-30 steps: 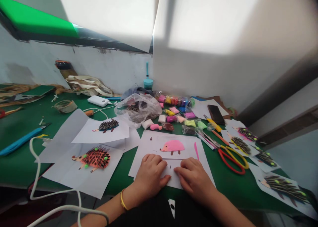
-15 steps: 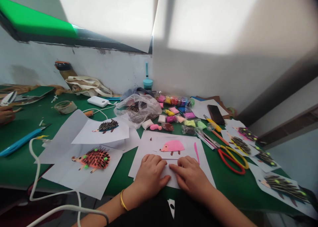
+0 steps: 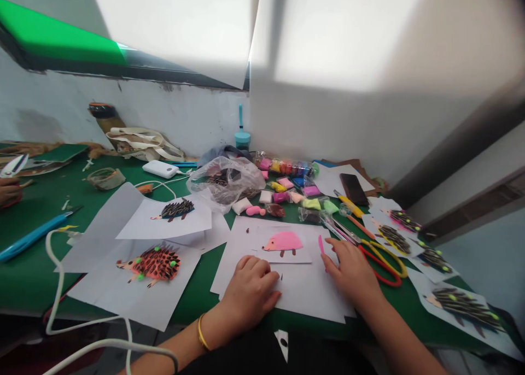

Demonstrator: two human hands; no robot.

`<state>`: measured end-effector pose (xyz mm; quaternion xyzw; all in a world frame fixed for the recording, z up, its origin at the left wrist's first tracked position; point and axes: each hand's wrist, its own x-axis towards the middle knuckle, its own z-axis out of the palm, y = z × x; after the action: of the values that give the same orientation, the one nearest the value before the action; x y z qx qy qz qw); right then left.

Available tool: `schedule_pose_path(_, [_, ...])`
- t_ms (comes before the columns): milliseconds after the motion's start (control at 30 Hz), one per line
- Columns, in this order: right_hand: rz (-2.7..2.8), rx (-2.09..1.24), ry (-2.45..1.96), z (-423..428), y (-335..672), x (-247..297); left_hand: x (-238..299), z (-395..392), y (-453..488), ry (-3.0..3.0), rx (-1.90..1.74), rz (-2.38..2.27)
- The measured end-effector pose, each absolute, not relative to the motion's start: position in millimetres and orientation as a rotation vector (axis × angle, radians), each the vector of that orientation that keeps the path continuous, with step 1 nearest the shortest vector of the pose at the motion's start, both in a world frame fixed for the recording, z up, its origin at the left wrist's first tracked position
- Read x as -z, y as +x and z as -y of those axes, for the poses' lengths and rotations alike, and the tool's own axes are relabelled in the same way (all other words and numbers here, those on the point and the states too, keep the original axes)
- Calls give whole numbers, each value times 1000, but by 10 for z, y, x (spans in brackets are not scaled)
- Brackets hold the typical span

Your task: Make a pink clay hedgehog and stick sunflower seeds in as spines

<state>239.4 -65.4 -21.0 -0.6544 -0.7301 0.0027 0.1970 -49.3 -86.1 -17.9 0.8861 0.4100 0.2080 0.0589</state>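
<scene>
On stacked white paper [image 3: 246, 238] lies a pink clay hedgehog [image 3: 285, 241] with brown legs. My left hand [image 3: 254, 287] rests on the paper below it, fingers loosely bent, thumb apart, and nothing seen in it. Two tiny dark bits lie beside its knuckles. At the sheet's right side, my right hand [image 3: 353, 268] reaches over a slim pink stick-like tool [image 3: 320, 244]. Its thumb and forefinger are apart around the tool, whose lower part is partly covered by the hand.
Wrapped clay pieces [image 3: 281, 197] and a plastic bag [image 3: 225, 181] lie behind. To the right are scissors [image 3: 381, 260], a phone [image 3: 354, 189] and hedgehog pictures [image 3: 396, 238]. More pictures [image 3: 151, 263] and a white cable [image 3: 59, 287] lie left. Another person's hand [image 3: 10, 192] shows far left.
My right hand has moved right, from the lower middle of the paper to the pink tool. My left hand stays nearly where it was. The view has shifted slightly.
</scene>
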Motion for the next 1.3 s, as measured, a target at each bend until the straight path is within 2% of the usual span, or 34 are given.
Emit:
schedule_pose_path(267, [2165,31,-2108,525,2369,252,237,855,-503,2738,-691,-1147])
schedule_pose_path(967, [2171,-61,-2133,526,2474,56,234,867,-501,2744,-650,-1143])
schedule_pose_path(1067, [2000,-232,-2052,614,2432,-11,232,869,-500,2747,-645,-1142])
schedule_pose_path(1200, [1933,-728,-1676,760,2282,-98,218,867,-498,2751,-635,-1148])
schedule_pose_path(1300, [1876,-921,-1502,807,2148,-104,205,867,-500,2750,-637,-1143])
